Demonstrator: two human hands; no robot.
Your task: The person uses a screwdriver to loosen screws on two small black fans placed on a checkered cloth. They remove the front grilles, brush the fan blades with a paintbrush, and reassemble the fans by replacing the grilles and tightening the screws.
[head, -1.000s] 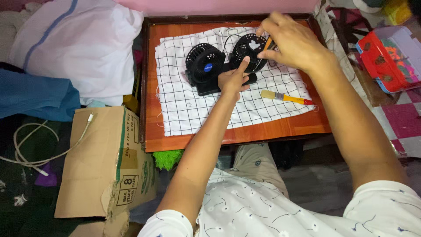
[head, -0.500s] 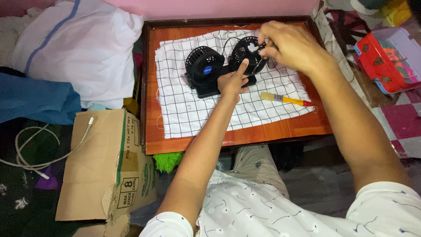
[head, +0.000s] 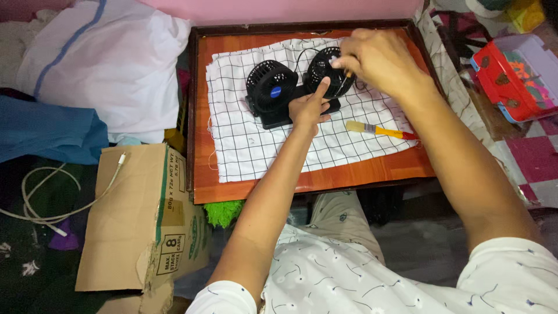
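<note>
Head view, near to far: just this side of my right hand lies a yellow-handled paintbrush (head: 378,129) on the white black-checked cloth (head: 256,145). My left hand (head: 308,107) presses on the base of the black twin-head plastic fan (head: 290,90), index finger up against the right grille. Beyond it my right hand (head: 378,61) is closed over that grille, pinching something too small to tell. I judge this grille work mid-step; the next move needs a steady base

A low orange wooden table (head: 372,174) is sitting before me. A white checked cloth (head: 261,145) is lying spread across it.
</note>
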